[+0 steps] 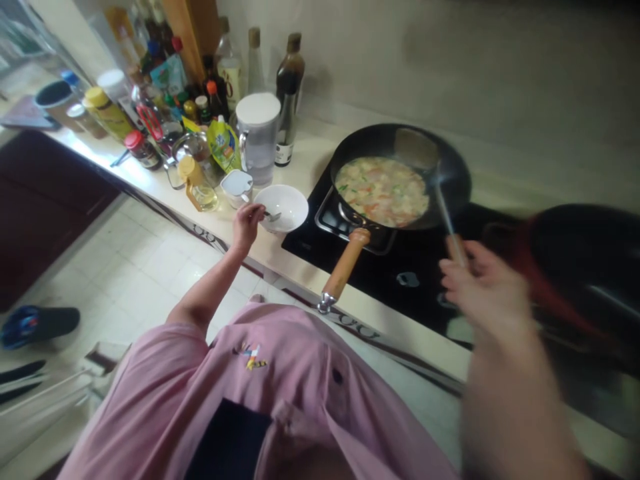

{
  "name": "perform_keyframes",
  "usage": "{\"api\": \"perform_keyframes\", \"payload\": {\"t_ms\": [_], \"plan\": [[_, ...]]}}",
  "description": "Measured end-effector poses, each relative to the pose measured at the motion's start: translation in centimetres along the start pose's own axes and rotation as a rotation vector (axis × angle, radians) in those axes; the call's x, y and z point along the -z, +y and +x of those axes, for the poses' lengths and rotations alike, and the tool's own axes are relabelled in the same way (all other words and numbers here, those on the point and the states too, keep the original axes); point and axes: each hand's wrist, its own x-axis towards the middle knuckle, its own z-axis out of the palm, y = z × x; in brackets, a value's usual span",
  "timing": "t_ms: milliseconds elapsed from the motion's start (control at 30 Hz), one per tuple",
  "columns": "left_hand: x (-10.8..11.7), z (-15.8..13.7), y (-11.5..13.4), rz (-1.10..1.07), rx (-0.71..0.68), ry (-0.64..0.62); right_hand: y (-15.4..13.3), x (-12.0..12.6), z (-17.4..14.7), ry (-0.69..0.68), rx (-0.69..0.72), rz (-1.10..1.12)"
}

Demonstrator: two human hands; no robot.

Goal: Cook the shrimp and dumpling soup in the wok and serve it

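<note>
With its fingers closed, my left hand pinches the handle of a small metal spoon, whose bowl end is inside a white bowl on the counter. My right hand is wrapped round the wooden handle of a spatula. The spatula's wide blade rests up against the far inner wall of a black wok, slightly blurred. Chunky pale food with orange and green bits sits in liquid in the wok. The wok's wooden handle points toward me, and neither hand touches it.
A lidded white container, an oil bottle and a clear pitcher stand left of the bowl. Several bottles and jars crowd the counter further left. A large red pot is on the right of the black cooktop.
</note>
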Motion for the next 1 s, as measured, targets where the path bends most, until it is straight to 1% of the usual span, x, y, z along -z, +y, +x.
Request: {"api": "perform_keyframes", "payload": {"t_ms": [67, 100, 133, 167, 267, 333, 433, 567, 633, 700, 800, 933, 1000], "plan": [[0.9, 0.7, 0.5, -0.187, 0.227, 0.146, -0.7, 0.1, -0.6, -0.027, -0.13, 0.159], [1.3, 0.9, 0.9, -0.26, 0.308, 0.195, -1.1, 0.2, -0.9, -0.038, -0.151, 0.198], [1.7, 1.1, 1.3, -0.31, 0.356, 0.222, -1.5, 0.3, -1.2, -0.052, -0.161, 0.229], [2.0, 1.1, 1.7, -0.335, 0.372, 0.225, -1.9, 0.3, -1.4, -0.068, -0.172, 0.265], [2.5, 1.0, 2.7, -0.314, 0.319, 0.189, -2.9, 0.5, -2.1, -0.13, -0.192, 0.448], [2.2, 0.8, 2.8, -0.258, 0.259, 0.165, -3.4, 0.7, -2.2, -0.171, -0.17, 0.571], [1.2, 0.8, 2.1, -0.156, 0.18, 0.126, -3.8, 1.5, -2.0, -0.211, -0.127, 0.639], [0.2, 1.2, 1.0, -0.033, 0.092, 0.049, -3.9, 3.2, -1.4, -0.26, -0.102, 0.721], [0.0, 1.6, 0.6, 0.028, 0.057, -0.009, -3.7, 4.1, -1.2, -0.291, -0.113, 0.73], [-0.1, 2.0, 0.3, 0.077, 0.028, -0.059, -3.5, 4.8, -1.0, -0.31, -0.124, 0.693], [-0.2, 2.7, -0.2, 0.136, 0.012, -0.094, -3.3, 5.6, -0.9, -0.303, -0.137, 0.657], [-0.2, 3.4, -0.9, 0.188, 0.046, -0.118, -3.1, 6.2, -0.9, -0.285, -0.182, 0.671], [-0.4, 3.7, -1.2, 0.169, 0.094, -0.137, -3.0, 6.2, -0.9, -0.262, -0.188, 0.654]]}}
